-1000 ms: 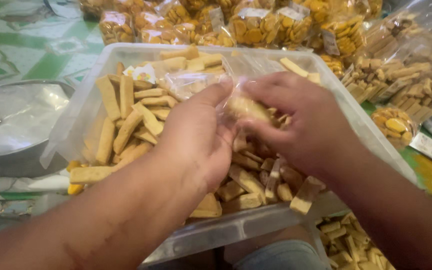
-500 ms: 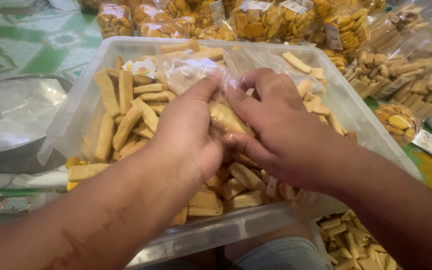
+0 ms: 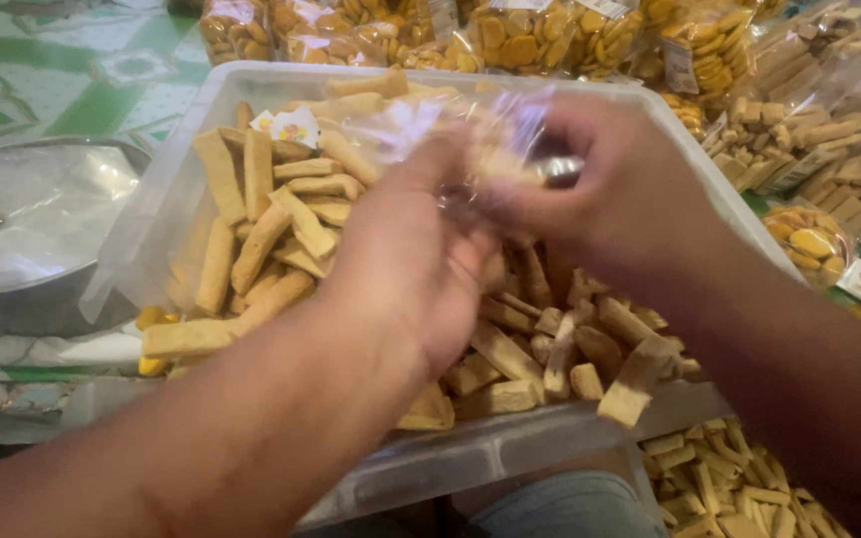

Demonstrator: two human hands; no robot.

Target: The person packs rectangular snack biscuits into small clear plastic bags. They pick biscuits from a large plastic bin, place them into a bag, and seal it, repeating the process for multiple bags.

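Both my hands meet over a clear plastic tub (image 3: 211, 100) filled with tan stick-shaped biscuits (image 3: 281, 224). My left hand (image 3: 406, 264) and my right hand (image 3: 615, 204) together grip a small clear plastic bag (image 3: 450, 130) holding a few biscuits. The bag is blurred. My right hand's fingers pinch its upper part, and my left hand's fingers close on it from the left. A small printed label (image 3: 291, 125) lies among the biscuits at the tub's far left.
Sealed bags of round yellow biscuits (image 3: 540, 35) line the far side. Bags of stick biscuits (image 3: 819, 130) pile up at the right. A metal bowl lined with clear plastic (image 3: 37, 214) stands at the left. Loose sticks (image 3: 729, 483) lie below the tub.
Both hands have risen and shifted toward the tub's far side with the bag. The right hand's fingers have moved to the bag's top.
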